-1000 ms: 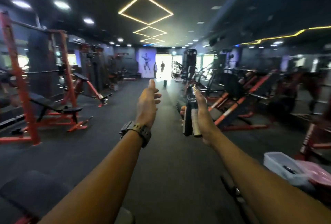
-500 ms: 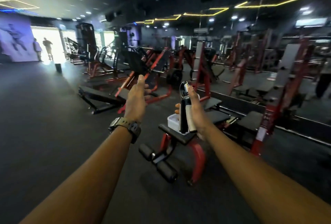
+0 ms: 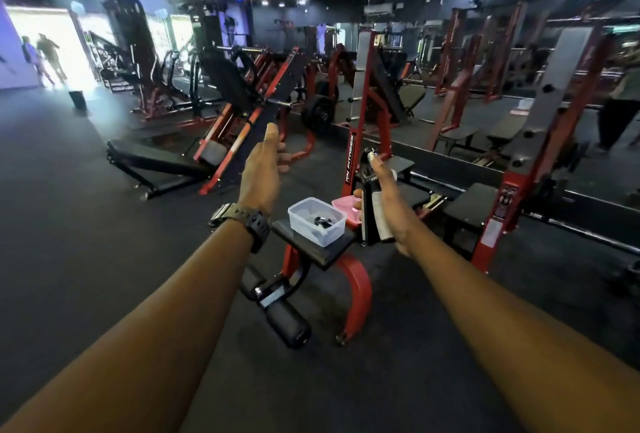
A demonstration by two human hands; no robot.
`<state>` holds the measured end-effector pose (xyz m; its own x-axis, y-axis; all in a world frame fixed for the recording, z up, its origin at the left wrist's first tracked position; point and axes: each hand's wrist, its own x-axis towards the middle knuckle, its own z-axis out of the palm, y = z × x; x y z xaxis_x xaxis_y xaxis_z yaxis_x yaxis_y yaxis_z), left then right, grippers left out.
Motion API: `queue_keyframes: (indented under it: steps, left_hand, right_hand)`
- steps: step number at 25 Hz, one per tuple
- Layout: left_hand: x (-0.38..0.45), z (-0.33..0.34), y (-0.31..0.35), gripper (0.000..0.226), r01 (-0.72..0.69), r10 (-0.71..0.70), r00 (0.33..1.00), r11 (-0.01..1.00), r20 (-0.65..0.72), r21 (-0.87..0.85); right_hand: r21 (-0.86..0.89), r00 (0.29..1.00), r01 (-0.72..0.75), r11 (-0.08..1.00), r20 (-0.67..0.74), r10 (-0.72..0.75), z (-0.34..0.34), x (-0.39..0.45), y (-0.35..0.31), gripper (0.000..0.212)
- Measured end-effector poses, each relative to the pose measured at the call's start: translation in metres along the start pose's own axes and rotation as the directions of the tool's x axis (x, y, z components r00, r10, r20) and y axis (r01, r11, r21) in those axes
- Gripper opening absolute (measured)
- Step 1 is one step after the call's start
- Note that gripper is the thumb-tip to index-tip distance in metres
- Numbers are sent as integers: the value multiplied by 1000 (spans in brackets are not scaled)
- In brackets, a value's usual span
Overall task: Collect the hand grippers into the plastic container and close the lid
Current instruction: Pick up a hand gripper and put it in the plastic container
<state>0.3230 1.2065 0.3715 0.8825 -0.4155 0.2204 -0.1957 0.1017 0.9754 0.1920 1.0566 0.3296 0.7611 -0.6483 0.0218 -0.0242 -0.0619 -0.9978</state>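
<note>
Left hand spread, empty. Right hand clasped hand gripper upright. Plastic container on bench pad, between hands; pink lid behind container.

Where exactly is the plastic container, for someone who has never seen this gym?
Find the red-framed bench with a black pad in the foreground, between the outstretched arms. The plastic container sits on that pad, clear and open, something dark inside. The pink lid lies just behind it.
</note>
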Motion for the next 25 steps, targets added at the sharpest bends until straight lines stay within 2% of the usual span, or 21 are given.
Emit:
queue_keyframes:
  steps: [6, 12, 16, 19, 21, 25]
  left_hand:
    - [96, 67, -63, 78, 68, -68, 998, 998, -14, 6]
    - [224, 116, -152, 68, 185, -185, 983, 982, -1, -31]
    - [296, 142, -189, 74, 264, -264, 965, 964, 5, -15]
    - [338, 153, -214, 79, 290, -290, 957, 957, -12, -5]
    - [371, 165, -238, 76, 307, -307, 950, 952, -51, -4]
    - [421, 197, -281, 71, 354, -349, 930, 935, -120, 31]
  right_hand:
    - [-13, 999, 15, 1000, 41, -14, -22, 117, 29, 67]
    - [-87, 993, -106, 991, 40, 110, -26, 262, 74, 77]
    - [-131, 992, -125, 983, 13, 128, -27, 349, 92, 61]
    - [-120, 983, -164, 979, 64, 172, -23, 404, 113, 68]
    - [-146, 974, -185, 972, 107, 201, -23, 452, 135, 80]
    - [-198, 939, -241, 950, 200, 279, -28, 534, 181, 90]
